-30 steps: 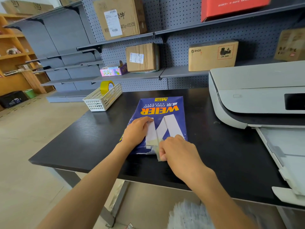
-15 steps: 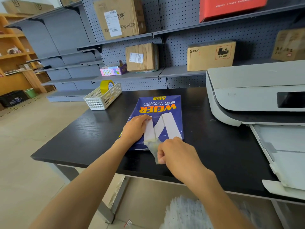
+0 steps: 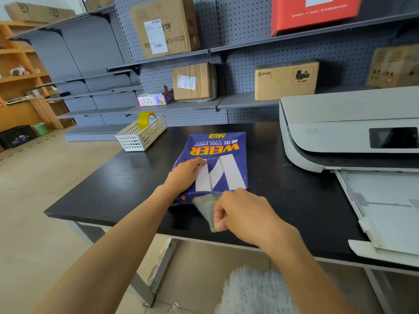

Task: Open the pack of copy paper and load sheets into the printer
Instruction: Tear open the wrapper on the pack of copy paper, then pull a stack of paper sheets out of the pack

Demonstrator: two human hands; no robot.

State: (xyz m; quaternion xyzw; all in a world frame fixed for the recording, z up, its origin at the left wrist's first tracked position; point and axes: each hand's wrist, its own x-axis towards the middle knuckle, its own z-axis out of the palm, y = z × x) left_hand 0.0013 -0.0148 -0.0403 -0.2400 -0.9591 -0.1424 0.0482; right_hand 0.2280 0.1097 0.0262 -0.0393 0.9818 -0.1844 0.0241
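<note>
A blue pack of copy paper (image 3: 221,155) with orange WEIER lettering lies flat on the black table (image 3: 108,184). My left hand (image 3: 184,174) presses down flat on the pack's near left part. My right hand (image 3: 243,215) pinches a clear strip of tape or wrapper flap (image 3: 205,208) that is peeled off the pack's near end toward me. The white printer (image 3: 344,130) stands at the right, with its paper tray (image 3: 385,205) extended toward the table's front edge.
A white mesh basket (image 3: 140,137) holding a yellow tape roll (image 3: 146,118) sits at the table's far left. Grey pegboard shelves behind carry cardboard boxes (image 3: 285,79) and a red box (image 3: 314,13). The table's front edge is close under my right wrist.
My right hand has pulled the clear strip away from the pack's near end, toward me and past the table edge. The left hand keeps pressing the pack.
</note>
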